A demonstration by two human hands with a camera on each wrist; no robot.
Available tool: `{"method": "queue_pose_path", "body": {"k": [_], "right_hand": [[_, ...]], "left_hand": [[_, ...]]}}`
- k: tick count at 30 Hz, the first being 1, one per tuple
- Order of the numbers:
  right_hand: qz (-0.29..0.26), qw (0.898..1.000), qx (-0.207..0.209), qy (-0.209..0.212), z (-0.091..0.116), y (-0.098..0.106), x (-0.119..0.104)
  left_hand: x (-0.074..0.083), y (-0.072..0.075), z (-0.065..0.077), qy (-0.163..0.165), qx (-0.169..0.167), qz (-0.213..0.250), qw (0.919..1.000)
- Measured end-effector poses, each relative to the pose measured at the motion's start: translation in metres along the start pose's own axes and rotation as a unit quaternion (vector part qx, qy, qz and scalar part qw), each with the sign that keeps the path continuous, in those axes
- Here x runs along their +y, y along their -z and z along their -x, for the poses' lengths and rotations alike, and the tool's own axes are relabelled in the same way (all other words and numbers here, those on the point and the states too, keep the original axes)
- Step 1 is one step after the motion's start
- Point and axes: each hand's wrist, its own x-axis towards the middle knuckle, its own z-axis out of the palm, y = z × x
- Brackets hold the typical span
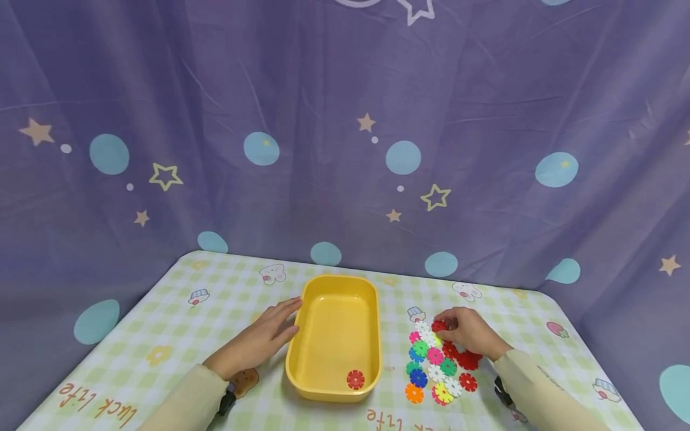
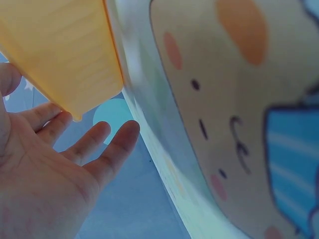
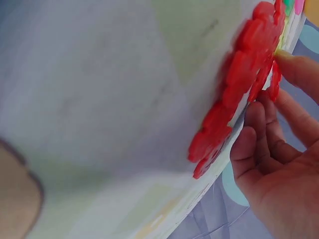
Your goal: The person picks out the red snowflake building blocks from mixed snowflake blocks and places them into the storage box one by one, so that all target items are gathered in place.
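Observation:
My left hand (image 1: 261,338) has its fingers spread, with the fingertips at the left rim of a yellow plastic tray (image 1: 291,365). In the left wrist view those fingertips meet the tray's edge (image 2: 42,92). One red snowflake disc (image 1: 356,379) lies inside the tray at its near right corner. Over a spread of colourful snowflake discs to the right, my right hand (image 1: 470,332) pinches a red snowflake disc (image 1: 439,326) between thumb and fingers. Several more red discs (image 3: 249,59) lie beneath and beside that hand, partly hidden by it in the head view.
White, green, pink, blue, yellow and orange discs (image 1: 414,393) lie close together right of the tray. A green-checked tablecloth (image 1: 215,323) with cartoon prints covers the table. Behind it hangs a purple curtain (image 1: 323,197) with stars and blue dots.

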Motion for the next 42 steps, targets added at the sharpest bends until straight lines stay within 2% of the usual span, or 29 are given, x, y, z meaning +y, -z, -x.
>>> {"method": "queue_pose_path", "body": {"k": [6, 8, 10, 12, 17, 20, 23, 26, 30, 33, 38, 42], "right_hand": [[-0.009, 0.999, 0.034, 0.010, -0.002, 0.000, -0.003], [-0.019, 0.998, 0.047, 0.035, -0.002, 0.002, -0.008], [-0.026, 0.995, 0.058, 0.082, -0.002, 0.005, -0.019], [-0.037, 0.987, 0.063, 0.145, -0.001, 0.008, -0.034], [-0.056, 0.954, 0.060, 0.287, 0.000, 0.006, -0.076], [-0.063, 0.937, 0.037, 0.341, 0.001, -0.002, -0.098], [-0.054, 0.926, 0.008, 0.374, 0.000, -0.013, -0.117], [-0.008, 0.923, -0.017, 0.384, -0.005, -0.025, -0.131], [0.069, 0.928, -0.044, 0.364, -0.013, -0.040, -0.143], [0.099, 0.930, -0.075, 0.345, -0.019, -0.046, -0.152], [0.152, 0.920, -0.132, 0.335, -0.026, -0.052, -0.167], [0.195, 0.918, -0.148, 0.311, -0.027, -0.057, -0.172]], "left_hand": [[0.001, 0.001, 0.000, -0.003, -0.002, 0.000, 1.0000], [0.002, 0.002, 0.000, -0.003, -0.004, 0.003, 1.0000], [0.003, 0.002, 0.000, -0.003, -0.004, 0.005, 1.0000], [0.003, 0.002, 0.001, 0.000, -0.004, 0.005, 1.0000], [0.003, 0.002, 0.001, 0.003, -0.001, 0.002, 1.0000], [0.003, 0.001, 0.001, 0.000, 0.000, 0.002, 1.0000], [0.003, 0.001, 0.002, 0.000, 0.002, -0.001, 1.0000], [0.004, 0.001, 0.002, 0.001, 0.007, -0.004, 1.0000], [0.005, 0.001, 0.002, 0.002, 0.010, -0.006, 0.9999], [0.005, 0.001, 0.001, 0.003, 0.005, -0.006, 1.0000], [0.005, 0.002, 0.001, 0.007, 0.001, -0.006, 1.0000], [0.005, 0.002, 0.001, 0.009, 0.001, -0.006, 0.9999]]}}
